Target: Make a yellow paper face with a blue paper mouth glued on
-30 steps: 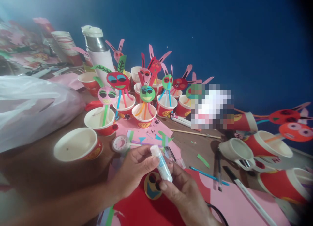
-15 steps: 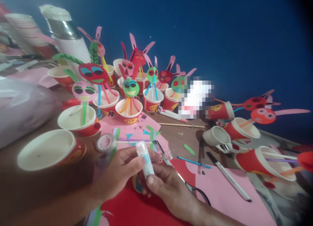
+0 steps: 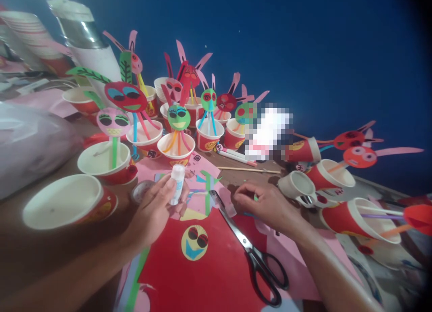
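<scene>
A white glue stick stands upright in my left hand, its fingers wrapped round the tube. My right hand hovers over the paper scraps right of the scissors, fingers curled together; whatever may be between the fingertips is hidden. On the red paper lies a round yellow face with red-and-black eyes and a blue mouth. Black-handled scissors rest closed across the red paper's right side. Pink paper is partly under my right forearm.
Paper cups with straw-legged paper faces stand behind my hands. An empty-looking cup is at the left, near a plastic bag. A white mug and tipped cups lie at the right. A thermos stands at the back left.
My hands have parted. The left has moved up and left with the glue stick; the right has let go and moved right. The yellow face and scissors are now uncovered.
</scene>
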Available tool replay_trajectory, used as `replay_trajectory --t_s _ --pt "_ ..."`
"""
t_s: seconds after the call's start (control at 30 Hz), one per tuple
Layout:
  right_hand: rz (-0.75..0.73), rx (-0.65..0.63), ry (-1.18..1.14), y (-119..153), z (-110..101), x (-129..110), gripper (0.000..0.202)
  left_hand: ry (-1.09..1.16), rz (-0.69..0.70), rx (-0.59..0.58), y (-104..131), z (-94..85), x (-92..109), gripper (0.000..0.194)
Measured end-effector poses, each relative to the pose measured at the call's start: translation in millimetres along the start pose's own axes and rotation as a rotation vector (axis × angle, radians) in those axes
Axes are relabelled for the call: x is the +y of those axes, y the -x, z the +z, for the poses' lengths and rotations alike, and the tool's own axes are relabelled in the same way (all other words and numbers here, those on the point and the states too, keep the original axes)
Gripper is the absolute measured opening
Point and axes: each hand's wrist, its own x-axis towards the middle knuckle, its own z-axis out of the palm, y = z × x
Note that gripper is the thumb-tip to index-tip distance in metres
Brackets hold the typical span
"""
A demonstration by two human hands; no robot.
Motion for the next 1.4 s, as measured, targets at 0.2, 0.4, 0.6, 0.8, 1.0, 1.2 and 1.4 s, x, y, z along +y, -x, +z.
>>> replay_trajectory --t_s 0.2,0.4,0.6,0.8,1.0,1.2,1.4 --pt "-0.061 -0.045 0.356 8.4 16.1 -14.9 0.017 -0.115 -0.028 -0.084 0.5 -4.5 -3.6 0.023" --pt "-0.077 -0.024 0.175 10.3 9.5 -13.9 0.012 -0.341 -0.004 -0.118 0.3 -1.6 -1.2 0.017" --pt "-0.262 0.145 -0.027 13.7 12.5 -17.7 0.019 -0.602 -0.022 -0.160 4.3 2.1 2.2 0.018" --pt "-0.456 0.134 -0.060 13.2 19.5 -13.6 0.023 -0.685 -0.004 -0.171 4.8 0.7 0.5 0.019" --pt "-0.538 0.189 -0.009 16.5 20.0 -18.6 0.027 -0.749 0.005 -0.190 7.1 2.3 1.4 0.019" --pt "-0.595 0.221 0.042 18.0 24.1 -20.9 0.029 -0.806 0.047 -0.224 7.8 5.1 2.4 0.016" --pt "-0.599 0.210 0.161 21.6 21.3 -24.2 0.029 -0.880 0.098 -0.277 8.4 2.7 2.6 0.018"
